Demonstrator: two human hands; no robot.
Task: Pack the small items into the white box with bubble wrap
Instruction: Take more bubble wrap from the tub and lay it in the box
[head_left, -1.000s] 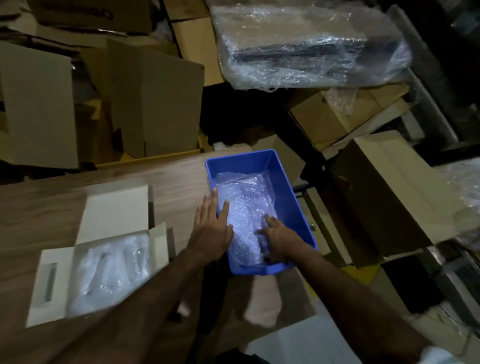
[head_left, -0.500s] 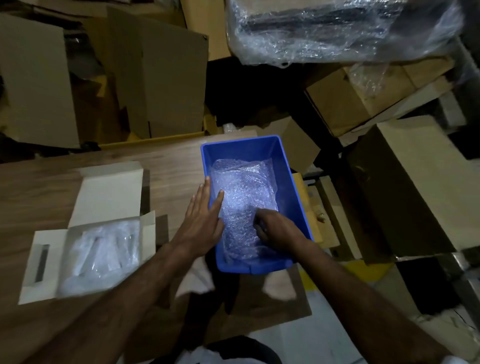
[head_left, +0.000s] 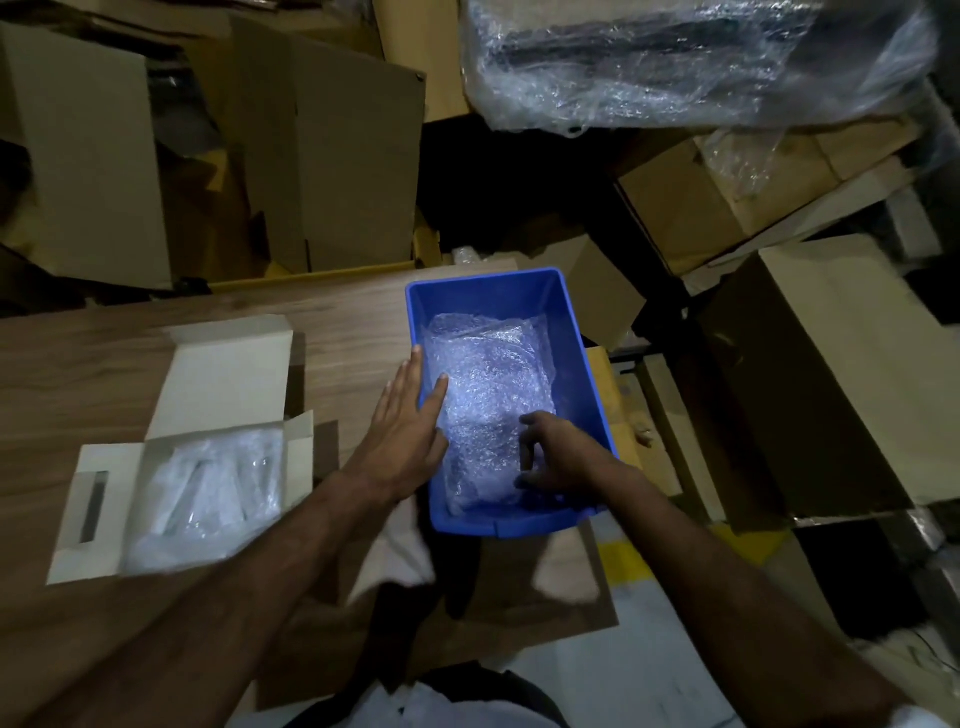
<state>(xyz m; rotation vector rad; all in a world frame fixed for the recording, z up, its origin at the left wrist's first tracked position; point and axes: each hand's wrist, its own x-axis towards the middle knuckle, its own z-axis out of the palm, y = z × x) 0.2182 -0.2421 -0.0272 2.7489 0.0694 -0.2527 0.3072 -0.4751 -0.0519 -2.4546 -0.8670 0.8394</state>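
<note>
A blue plastic bin (head_left: 582, 332) sits at the right end of the wooden table (head_left: 78, 364), with a sheet of bubble wrap (head_left: 488, 379) lying in it. My left hand (head_left: 405, 431) lies flat over the bin's left rim, fingers straight, thumb on the bubble wrap. Inside the bin's near end, my right hand (head_left: 561, 457) has its fingers curled down onto the bubble wrap. The white box (head_left: 104, 499) stands open on the table to the left, lid flap up, lined with clear bubble wrap (head_left: 202, 493). No small items can be made out.
Brown cardboard boxes (head_left: 332, 156) crowd the floor beyond the table. A large bundle wrapped in clear plastic (head_left: 685, 57) lies at the top right. More cartons (head_left: 841, 374) stand right of the bin. The table's right edge runs just beside the bin.
My right hand has shifted a little inside the bin, its fingers curling more onto the bubble wrap. My left hand stays flat on the left rim. The view has tilted slightly.
</note>
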